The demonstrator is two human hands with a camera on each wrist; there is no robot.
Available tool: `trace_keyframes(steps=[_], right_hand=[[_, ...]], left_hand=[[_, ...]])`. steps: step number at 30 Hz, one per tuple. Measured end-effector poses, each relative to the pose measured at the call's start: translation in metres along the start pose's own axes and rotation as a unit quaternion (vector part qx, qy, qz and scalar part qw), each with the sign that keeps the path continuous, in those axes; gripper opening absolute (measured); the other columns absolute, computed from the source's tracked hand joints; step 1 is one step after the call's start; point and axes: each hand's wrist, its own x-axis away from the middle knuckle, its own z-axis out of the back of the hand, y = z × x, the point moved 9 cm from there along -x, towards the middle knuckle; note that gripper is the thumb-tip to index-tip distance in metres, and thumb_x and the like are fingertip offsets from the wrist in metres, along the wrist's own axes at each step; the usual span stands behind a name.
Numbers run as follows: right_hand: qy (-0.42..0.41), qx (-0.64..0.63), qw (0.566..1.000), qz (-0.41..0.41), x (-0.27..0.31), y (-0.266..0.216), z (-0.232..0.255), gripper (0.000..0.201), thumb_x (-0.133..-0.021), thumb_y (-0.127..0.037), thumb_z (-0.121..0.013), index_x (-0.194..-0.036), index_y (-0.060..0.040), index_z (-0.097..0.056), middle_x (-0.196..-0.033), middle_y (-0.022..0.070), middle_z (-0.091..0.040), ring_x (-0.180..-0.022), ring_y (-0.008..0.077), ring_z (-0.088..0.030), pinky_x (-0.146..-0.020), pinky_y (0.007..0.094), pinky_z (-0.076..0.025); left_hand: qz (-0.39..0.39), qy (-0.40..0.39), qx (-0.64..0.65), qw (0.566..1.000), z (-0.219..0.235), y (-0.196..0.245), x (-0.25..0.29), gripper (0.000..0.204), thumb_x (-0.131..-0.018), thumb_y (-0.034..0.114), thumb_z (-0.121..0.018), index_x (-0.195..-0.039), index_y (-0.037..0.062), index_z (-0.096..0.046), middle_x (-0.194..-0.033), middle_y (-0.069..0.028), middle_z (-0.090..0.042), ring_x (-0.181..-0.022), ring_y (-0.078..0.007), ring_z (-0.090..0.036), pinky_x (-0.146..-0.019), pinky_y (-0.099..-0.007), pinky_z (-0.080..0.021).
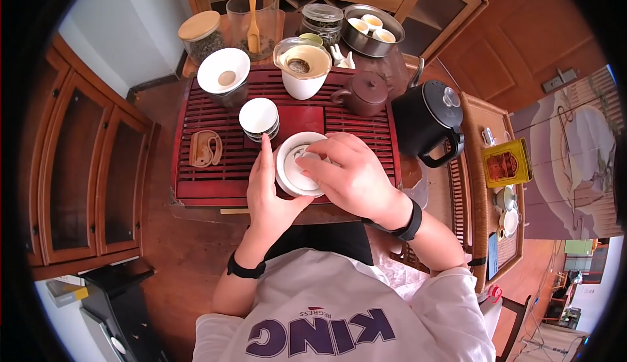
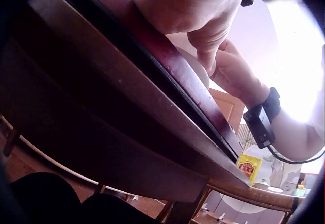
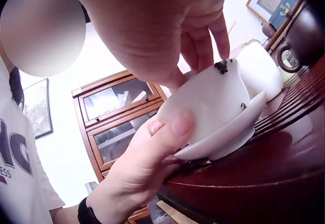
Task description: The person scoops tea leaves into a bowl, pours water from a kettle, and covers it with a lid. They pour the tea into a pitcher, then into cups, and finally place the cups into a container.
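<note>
Your lidded bowl (image 1: 280, 168) is near five o'clock on the tray (image 1: 215, 191); your right hand (image 1: 360, 171) pinches the lid (image 1: 298, 179), your left hand (image 1: 266, 195) frames it, fingers straight. You're likely settling the lid; next calls for keeping it level, clear of the cups (image 1: 258, 117) at eleven.

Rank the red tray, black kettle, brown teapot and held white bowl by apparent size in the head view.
1. Red tray
2. Black kettle
3. Brown teapot and held white bowl: too alike to rank, as the right hand partly covers the bowl.
</note>
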Motion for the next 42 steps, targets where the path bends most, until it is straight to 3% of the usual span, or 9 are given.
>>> trace_keyframes(steps=[13,16,19,22,24,30,32,36,42], right_hand=[[0.001,-0.018,1.000,-0.023,0.004,0.008,0.012,0.038,-0.072,-0.017,-0.080,-0.108,-0.0065,-0.071,-0.113,0.0125,-0.066,-0.099,0.0334,-0.065,-0.089,0.0427,-0.053],[0.027,-0.086,0.989,-0.118,0.014,0.025,0.021,0.061,-0.071,-0.023,-0.086,-0.125,-0.0050,-0.065,-0.126,0.0162,-0.062,-0.111,0.0361,-0.063,-0.097,0.0438,-0.051],[0.015,-0.250,0.927,-0.278,0.041,0.047,-0.002,0.106,-0.064,-0.026,-0.094,-0.150,-0.0024,-0.036,-0.147,0.0212,-0.045,-0.135,0.0355,-0.047,-0.110,0.0429,-0.043],[-0.001,-0.268,0.921,-0.284,0.051,0.045,-0.014,0.114,-0.063,-0.030,-0.095,-0.153,-0.0021,-0.031,-0.152,0.0234,-0.038,-0.141,0.0371,-0.040,-0.114,0.0448,-0.038],[-0.033,-0.187,0.956,-0.224,0.043,0.033,-0.012,0.119,-0.060,-0.032,-0.096,-0.154,-0.0010,-0.029,-0.158,0.0271,-0.028,-0.146,0.0419,-0.032,-0.118,0.0464,-0.032],[-0.044,-0.110,0.982,-0.145,0.014,0.017,-0.002,0.116,-0.057,-0.032,-0.094,-0.153,-0.0070,-0.035,-0.158,0.0288,-0.027,-0.144,0.0477,-0.032,-0.117,0.0507,-0.033],[-0.136,-0.049,0.982,-0.123,0.005,0.009,-0.012,0.115,-0.058,-0.042,-0.094,-0.153,-0.0085,-0.037,-0.158,0.0281,-0.028,-0.144,0.0473,-0.033,-0.115,0.0493,-0.035],[-0.193,-0.035,0.974,-0.118,-0.001,0.017,-0.031,0.104,-0.053,-0.032,-0.094,-0.144,-0.0136,-0.048,-0.143,0.0232,-0.046,-0.123,0.0447,-0.053,-0.102,0.0486,-0.049],[-0.185,-0.037,0.973,-0.130,-0.004,0.017,-0.034,0.094,-0.055,-0.022,-0.091,-0.140,-0.0159,-0.051,-0.133,0.0173,-0.052,-0.114,0.0402,-0.059,-0.093,0.0458,-0.054]], left_hand=[[0.026,0.004,0.012,1.000,0.000,-0.005,0.002,0.119,-0.062,0.014,-0.093,-0.156,-0.0038,-0.023,-0.125,-0.0209,-0.063,-0.113,-0.0342,-0.063,-0.096,-0.0429,-0.052],[0.037,0.008,0.032,0.999,-0.003,-0.007,0.002,0.118,-0.062,0.013,-0.093,-0.156,-0.0037,-0.023,-0.126,-0.0208,-0.062,-0.114,-0.0343,-0.063,-0.097,-0.0428,-0.051],[0.012,0.004,0.020,1.000,0.000,-0.004,0.001,0.118,-0.062,0.012,-0.093,-0.156,-0.0034,-0.023,-0.127,-0.0212,-0.061,-0.115,-0.0345,-0.063,-0.097,-0.0426,-0.051],[-0.013,-0.003,0.009,1.000,0.000,-0.001,0.002,0.118,-0.062,0.013,-0.093,-0.156,-0.0033,-0.023,-0.127,-0.0222,-0.061,-0.116,-0.0357,-0.062,-0.098,-0.0434,-0.051],[0.008,-0.005,0.014,1.000,-0.001,-0.002,0.002,0.119,-0.063,0.015,-0.094,-0.156,-0.0035,-0.023,-0.128,-0.0226,-0.061,-0.118,-0.0365,-0.061,-0.100,-0.0450,-0.050],[0.016,-0.079,-0.015,0.997,-0.002,0.012,0.000,0.121,-0.070,0.016,-0.091,-0.158,-0.0031,-0.010,-0.144,-0.0263,-0.048,-0.130,-0.0392,-0.053,-0.105,-0.0465,-0.047],[-0.019,-0.095,-0.063,0.993,-0.001,0.020,-0.001,0.127,-0.069,0.014,-0.091,-0.159,-0.0012,-0.004,-0.147,-0.0280,-0.044,-0.134,-0.0388,-0.051,-0.107,-0.0477,-0.046],[-0.055,-0.114,-0.172,0.977,-0.003,0.020,0.010,0.128,-0.066,0.018,-0.093,-0.158,-0.0021,-0.006,-0.144,-0.0295,-0.046,-0.129,-0.0423,-0.053,-0.105,-0.0490,-0.046],[-0.020,-0.098,-0.148,0.984,-0.002,0.014,0.012,0.127,-0.064,0.016,-0.093,-0.158,-0.0010,-0.009,-0.141,-0.0292,-0.049,-0.126,-0.0409,-0.055,-0.102,-0.0486,-0.048]])
